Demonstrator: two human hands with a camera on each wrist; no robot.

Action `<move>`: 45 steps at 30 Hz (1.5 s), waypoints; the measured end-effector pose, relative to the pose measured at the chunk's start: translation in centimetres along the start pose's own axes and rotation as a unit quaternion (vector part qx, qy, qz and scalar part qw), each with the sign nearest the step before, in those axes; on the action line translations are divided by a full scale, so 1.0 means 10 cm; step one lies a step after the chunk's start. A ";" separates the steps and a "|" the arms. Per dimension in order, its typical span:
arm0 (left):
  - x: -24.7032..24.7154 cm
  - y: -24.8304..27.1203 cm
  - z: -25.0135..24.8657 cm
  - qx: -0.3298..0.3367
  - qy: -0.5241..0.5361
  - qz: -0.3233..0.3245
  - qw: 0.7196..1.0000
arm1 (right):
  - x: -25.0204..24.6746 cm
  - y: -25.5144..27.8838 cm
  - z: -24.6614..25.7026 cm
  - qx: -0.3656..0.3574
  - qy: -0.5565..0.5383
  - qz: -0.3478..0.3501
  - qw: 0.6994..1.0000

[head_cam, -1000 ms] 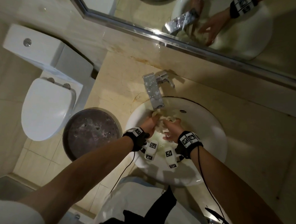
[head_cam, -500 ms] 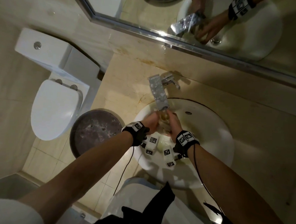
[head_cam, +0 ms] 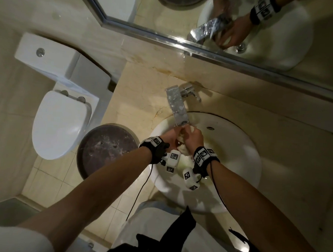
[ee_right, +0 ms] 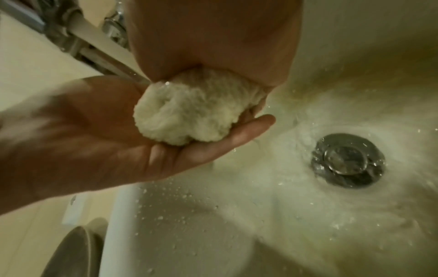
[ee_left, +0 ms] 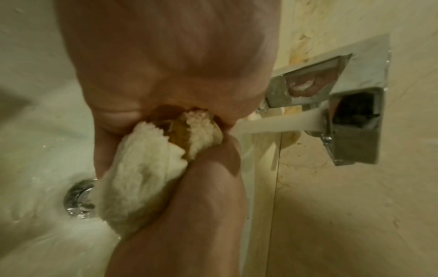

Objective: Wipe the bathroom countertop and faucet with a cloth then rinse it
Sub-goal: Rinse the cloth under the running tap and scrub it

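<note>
A wet white cloth (head_cam: 182, 148) (ee_left: 142, 178) (ee_right: 189, 112) is balled up between both hands under the chrome faucet (head_cam: 176, 107) (ee_left: 355, 116). In the right wrist view my left hand (head_cam: 170, 138) (ee_right: 99, 135) cups it from below with fingers curved under it. My right hand (head_cam: 193, 138) (ee_right: 213, 37) grips it from above. A water stream (ee_left: 272, 125) runs from the spout onto the hands and swirls to the drain (ee_right: 347, 161) (ee_left: 78, 198). The beige countertop (head_cam: 140, 97) surrounds the white sink (head_cam: 243, 149).
A mirror (head_cam: 187, 15) lines the wall behind the faucet. To the left stand a white toilet (head_cam: 59, 124) and a round dark bin (head_cam: 106, 149) on the tiled floor. Countertop stretches to the right of the sink.
Both hands moved from the middle of the basin up under the spout. The loosely spread cloth is now bunched tight between them.
</note>
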State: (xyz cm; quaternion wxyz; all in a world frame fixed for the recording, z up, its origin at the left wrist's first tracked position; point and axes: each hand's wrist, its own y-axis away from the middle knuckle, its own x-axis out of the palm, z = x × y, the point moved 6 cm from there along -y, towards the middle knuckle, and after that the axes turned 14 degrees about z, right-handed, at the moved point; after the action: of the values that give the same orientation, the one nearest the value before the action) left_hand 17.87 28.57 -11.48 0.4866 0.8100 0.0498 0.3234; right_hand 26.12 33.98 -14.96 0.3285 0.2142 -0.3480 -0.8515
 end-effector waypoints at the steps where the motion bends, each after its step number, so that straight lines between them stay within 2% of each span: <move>1: 0.02 0.00 -0.01 0.014 0.019 0.003 1.000 | -0.02 0.01 0.03 -0.003 0.017 0.000 1.000; 5: 0.06 0.07 -0.02 0.003 0.029 -0.040 0.999 | -0.04 0.06 0.06 -0.037 0.056 0.032 0.997; 10: 0.01 -0.04 0.01 -0.012 -0.019 -0.024 0.999 | -0.13 0.11 0.00 -0.032 0.095 0.071 0.992; 13: 0.01 -0.04 0.03 -0.014 -0.052 -0.037 0.998 | -0.19 0.11 -0.08 0.020 0.123 0.056 0.991; 15: -0.02 -0.07 0.05 -0.007 -0.087 -0.046 0.995 | -0.21 0.12 -0.16 0.066 0.070 0.047 0.994; 19: -0.10 -0.07 0.07 0.057 -0.122 -0.069 0.988 | -0.18 0.08 -0.23 0.121 -0.101 0.025 0.987; 23: -0.11 0.02 0.12 0.110 -0.079 -0.065 0.989 | -0.12 0.03 -0.29 0.149 -0.252 0.011 0.956; 25: -0.09 0.08 0.12 0.123 -0.047 -0.045 0.990 | -0.07 -0.01 -0.27 0.137 -0.258 0.033 0.956; 27: -0.08 0.12 0.13 0.101 -0.038 -0.062 0.992 | 0.01 0.06 -0.19 0.128 -0.230 0.058 0.963; 29: -0.09 0.15 0.20 0.031 -0.042 -0.071 0.996 | 0.10 0.13 -0.08 0.105 -0.222 0.072 0.967; 31: -0.12 0.14 0.29 -0.032 -0.042 -0.039 0.998 | 0.17 0.14 -0.05 0.088 -0.230 0.069 0.967; 35: -0.10 0.11 0.29 -0.013 0.044 -0.004 0.999 | 0.18 0.14 -0.05 0.077 -0.237 0.030 0.968; 37: -0.05 0.14 0.23 0.001 0.029 0.002 1.000 | 0.18 0.16 -0.07 0.087 -0.228 0.042 0.969; 40: -0.03 0.14 0.28 -0.015 0.026 0.011 0.999 | 0.15 0.15 -0.10 0.096 -0.187 0.064 0.975; 45: 0.03 0.14 0.28 -0.023 0.007 0.014 1.000 | 0.04 0.11 -0.03 0.090 -0.121 0.056 0.987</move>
State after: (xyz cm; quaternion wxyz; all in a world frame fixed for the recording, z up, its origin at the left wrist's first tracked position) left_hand 19.35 25.86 -11.08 0.4998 0.7970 0.0343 0.3373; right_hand 26.46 32.93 -14.46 0.3110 0.1187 -0.4720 -0.8163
